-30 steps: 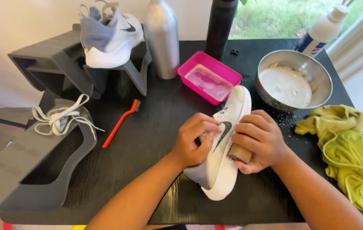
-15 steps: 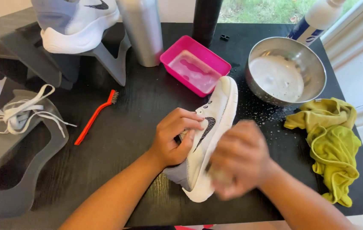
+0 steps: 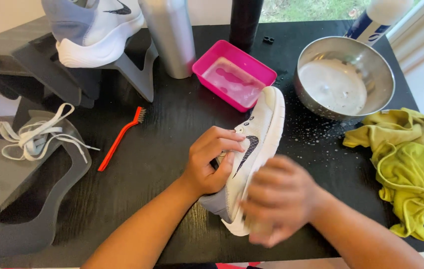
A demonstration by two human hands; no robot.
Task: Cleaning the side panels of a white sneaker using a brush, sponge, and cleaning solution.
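A white sneaker with a dark swoosh mark lies on its side near the middle of the black worktop, toe pointing away from the person and sole edge turned right. The left hand grips the sneaker's upper from the left side, fingers curled over it and thumb pressed against the fabric. The right hand is blurred and sits over the heel end of the sneaker, fingers bent; whether it clasps anything cannot be told. Just beyond the sneaker's toe stands a pink tray holding cloudy liquid. To the right of the toe is a steel bowl of soapy water, with droplets scattered on the worktop between the two. A yellow-green cloth lies crumpled well to the right of the sneaker. An orange brush lies to the left of the sneaker, apart from it. Farther left, white laces rest on a grey stand. A second sneaker sits on another grey stand at the far left, beside a silver bottle.
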